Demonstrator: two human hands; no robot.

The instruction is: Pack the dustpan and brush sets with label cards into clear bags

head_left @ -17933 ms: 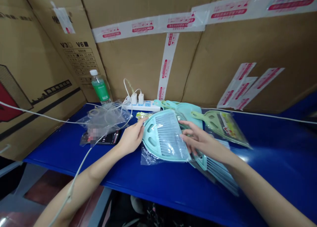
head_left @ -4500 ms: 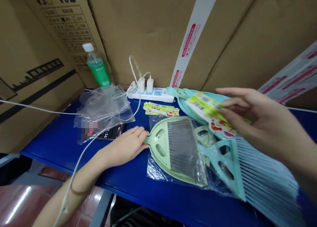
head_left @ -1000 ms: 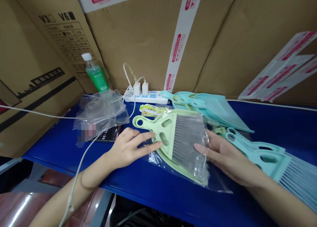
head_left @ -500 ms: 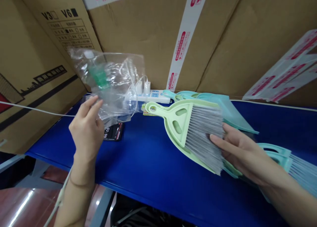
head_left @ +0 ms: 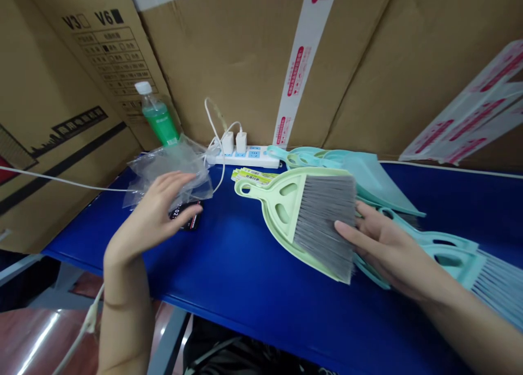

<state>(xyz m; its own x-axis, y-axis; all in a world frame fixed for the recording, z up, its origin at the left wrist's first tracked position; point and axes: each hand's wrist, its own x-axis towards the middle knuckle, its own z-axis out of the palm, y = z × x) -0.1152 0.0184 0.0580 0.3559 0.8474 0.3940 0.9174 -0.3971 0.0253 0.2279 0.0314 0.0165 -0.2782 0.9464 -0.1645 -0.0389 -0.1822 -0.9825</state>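
Note:
My right hand (head_left: 384,244) grips a pale green dustpan (head_left: 278,230) together with its brush (head_left: 327,217), thumb on the grey bristles and fingers behind. The set is held above the blue table, handle end pointing left. At the left, my left hand (head_left: 157,211) has its fingers stretched out and its thumb apart, with nothing grasped. Just beyond it lies a crumpled clear plastic bag (head_left: 192,173); whether the fingers touch it I cannot tell. A phone (head_left: 190,217) lies partly hidden behind that hand.
Behind stand a bottle of green liquid (head_left: 159,119), a white power strip (head_left: 249,158) with chargers, and large cardboard boxes (head_left: 241,53). Blue dustpans (head_left: 376,176) lie at the back right, a blue brush (head_left: 461,260) nearer. Yellow-green labels (head_left: 253,174) lie by the strip.
My left hand has let go of the plastic bag and opened; the bag has dropped onto the table beside the bottle. The green dustpan and brush have shifted slightly left in my right hand.

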